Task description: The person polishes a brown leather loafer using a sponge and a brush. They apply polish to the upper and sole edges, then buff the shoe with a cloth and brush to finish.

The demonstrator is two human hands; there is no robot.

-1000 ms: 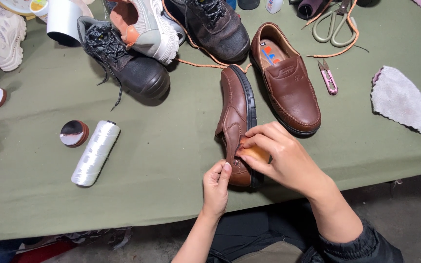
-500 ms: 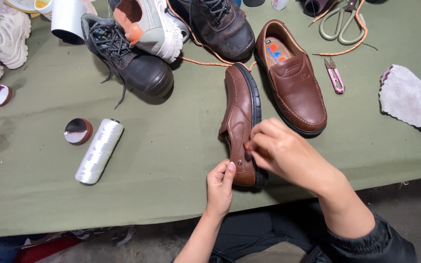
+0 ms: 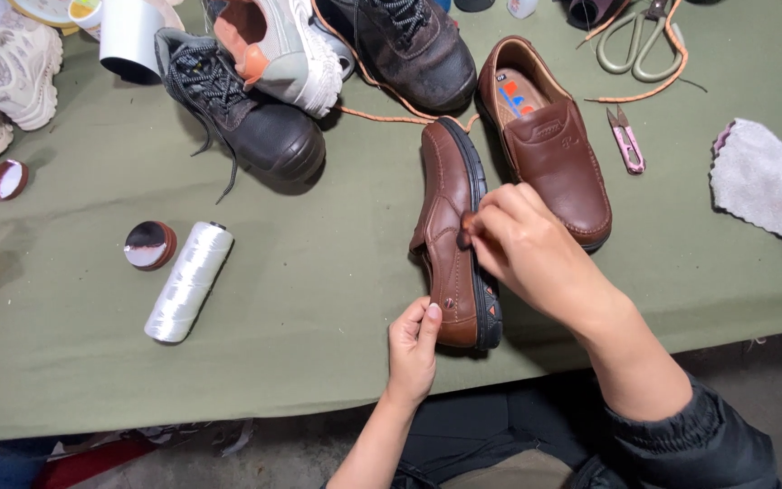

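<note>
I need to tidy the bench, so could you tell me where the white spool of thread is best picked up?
Grip the white spool of thread across its middle, coming straight down from above. It lies on its side on the green table cover, the round flanks bare, with only the small round tin near its upper end.

Smooth brown leather shoe, black rubber sole, matt green cloth table cover, glossy white thread spool

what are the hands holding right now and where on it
The left hand steadies the brown shoe, lying on its side, at its near end. The right hand pinches something small against the shoe's upper; what it is cannot be told.
</note>
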